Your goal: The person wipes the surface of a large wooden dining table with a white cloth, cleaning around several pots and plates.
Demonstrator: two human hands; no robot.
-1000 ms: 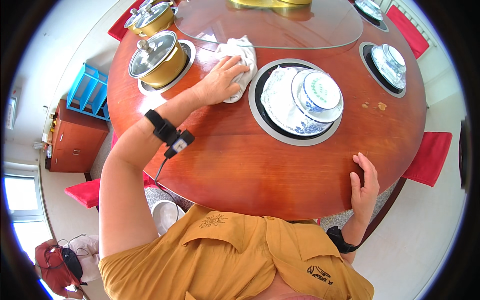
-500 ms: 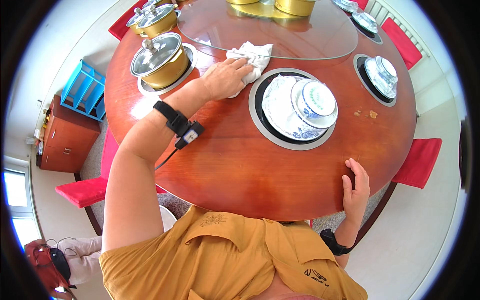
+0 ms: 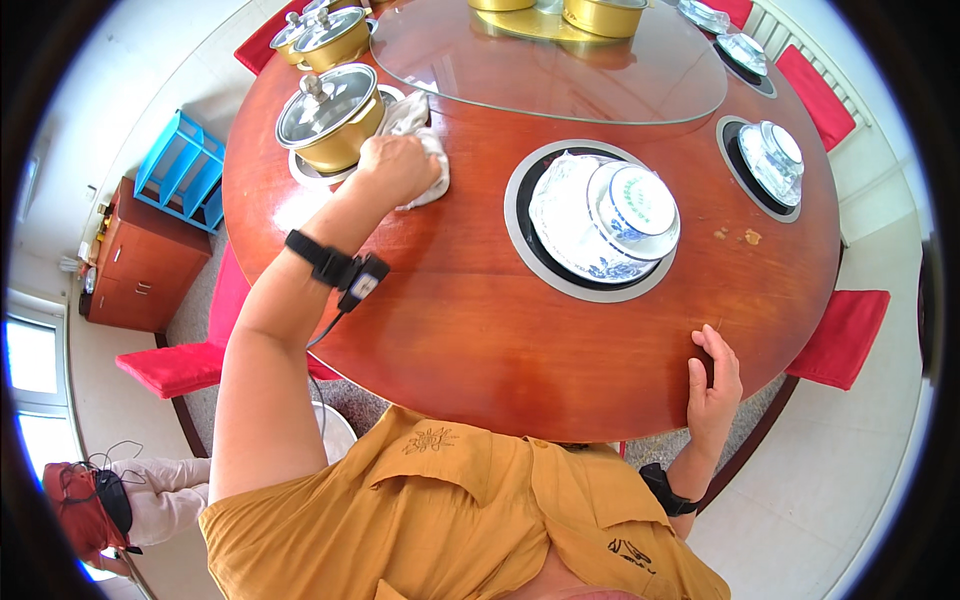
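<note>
My left hand point(image 3: 398, 168) is closed on a white cloth point(image 3: 432, 150) and presses it to the reddish-brown wooden table point(image 3: 450, 300). Right next to it stands a gold pot point(image 3: 345, 142) with a glass lid, on a round inset plate. The cloth lies partly against the near right side of that pot, and some of it is hidden behind my fingers. At the table's right front edge, my right hand point(image 3: 714, 385) rests with fingers apart, holding nothing. Between the hands sits a stack of blue-and-white dishes point(image 3: 598, 220) in clear wrap.
A round glass turntable point(image 3: 560, 75) carries gold pots point(image 3: 605, 15). Further lidded pots point(image 3: 332, 40) stand at the far left, and wrapped dish sets point(image 3: 772, 165) at the right. Brown crumbs point(image 3: 750, 237) lie on the wood. Red chairs point(image 3: 840, 340) surround the table.
My left hand has slid the cloth leftward over the table, from beside the dish stack to beside the gold pot. My right hand stays at the edge.
</note>
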